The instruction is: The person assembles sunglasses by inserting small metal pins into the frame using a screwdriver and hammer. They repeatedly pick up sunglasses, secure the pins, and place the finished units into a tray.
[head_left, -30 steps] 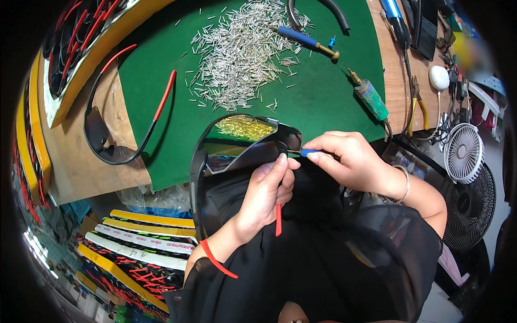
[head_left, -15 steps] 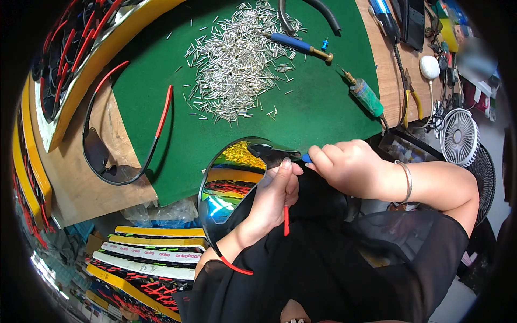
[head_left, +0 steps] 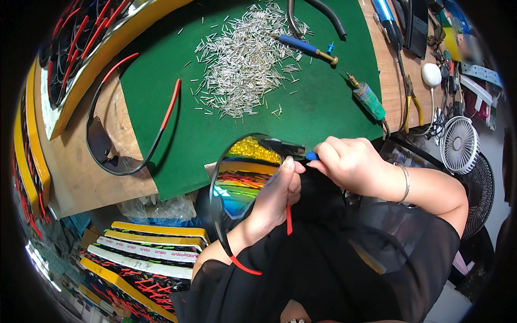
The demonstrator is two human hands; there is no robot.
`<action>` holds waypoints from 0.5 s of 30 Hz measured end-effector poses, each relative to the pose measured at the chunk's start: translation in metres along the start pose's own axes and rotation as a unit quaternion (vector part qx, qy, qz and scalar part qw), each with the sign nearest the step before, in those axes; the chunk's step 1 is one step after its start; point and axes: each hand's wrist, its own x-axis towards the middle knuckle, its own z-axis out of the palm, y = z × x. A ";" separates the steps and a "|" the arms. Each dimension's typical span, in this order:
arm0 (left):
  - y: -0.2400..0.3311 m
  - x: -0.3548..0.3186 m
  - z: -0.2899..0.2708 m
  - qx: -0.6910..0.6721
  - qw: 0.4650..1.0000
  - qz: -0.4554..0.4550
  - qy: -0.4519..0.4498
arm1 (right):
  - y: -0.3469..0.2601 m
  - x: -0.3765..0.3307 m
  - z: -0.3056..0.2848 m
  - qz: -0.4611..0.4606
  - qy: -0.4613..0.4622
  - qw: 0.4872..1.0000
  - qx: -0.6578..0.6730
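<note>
My left hand point(head_left: 276, 195) is closed on a pair of sunglasses point(head_left: 242, 180) with a rainbow mirrored lens and a black frame. Both temples end in red tips, and one hangs below the hand. My thumb presses near the hinge end of the frame. To the right, my right hand point(head_left: 353, 166) is wrapped around a tool whose blue end point(head_left: 311, 156) shows at the fingers, close against the hinge; the rest of it is hidden in the fist. A metal bangle point(head_left: 406, 183) circles the right wrist.
A heap of small silver pins point(head_left: 242, 67) lies on the green mat point(head_left: 215, 140). Nearby are a blue-handled screwdriver point(head_left: 298, 44), a green-wrapped corded tool point(head_left: 369, 102) and pliers point(head_left: 413, 105). Other sunglasses point(head_left: 99, 140) rest at left, beside yellow-edged boxes point(head_left: 91, 81). A white fan point(head_left: 459, 137) stands right.
The sunglasses and my left hand have shifted slightly right, and the lens has tilted so its reflections differ. Both hands keep their grip. The whole view has shifted a little.
</note>
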 end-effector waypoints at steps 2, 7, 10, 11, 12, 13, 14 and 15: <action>0.000 0.000 0.001 0.000 1.000 0.002 0.004 | -0.001 -0.001 0.003 -0.008 0.031 0.999 -0.005; 0.003 -0.009 0.006 0.050 0.999 0.002 0.022 | -0.002 0.002 -0.011 0.097 0.001 0.980 0.172; 0.008 -0.016 0.010 0.090 0.995 0.042 0.011 | -0.003 -0.001 -0.012 0.086 0.036 0.972 0.214; 0.010 -0.019 0.017 0.111 0.991 0.076 0.016 | -0.007 -0.002 -0.014 0.078 0.066 0.965 0.241; 0.011 -0.022 0.021 0.132 0.985 0.110 0.021 | -0.008 -0.002 -0.016 0.070 0.096 0.956 0.269; 0.014 -0.021 0.018 0.139 0.984 0.114 -0.003 | -0.006 -0.004 -0.014 0.055 0.117 0.952 0.278; 0.013 -0.019 0.016 0.130 0.987 0.095 0.013 | -0.004 -0.006 -0.014 0.088 0.099 0.939 0.318; 0.007 -0.017 0.009 0.078 0.993 0.091 0.011 | -0.002 -0.007 -0.015 0.121 0.081 0.923 0.358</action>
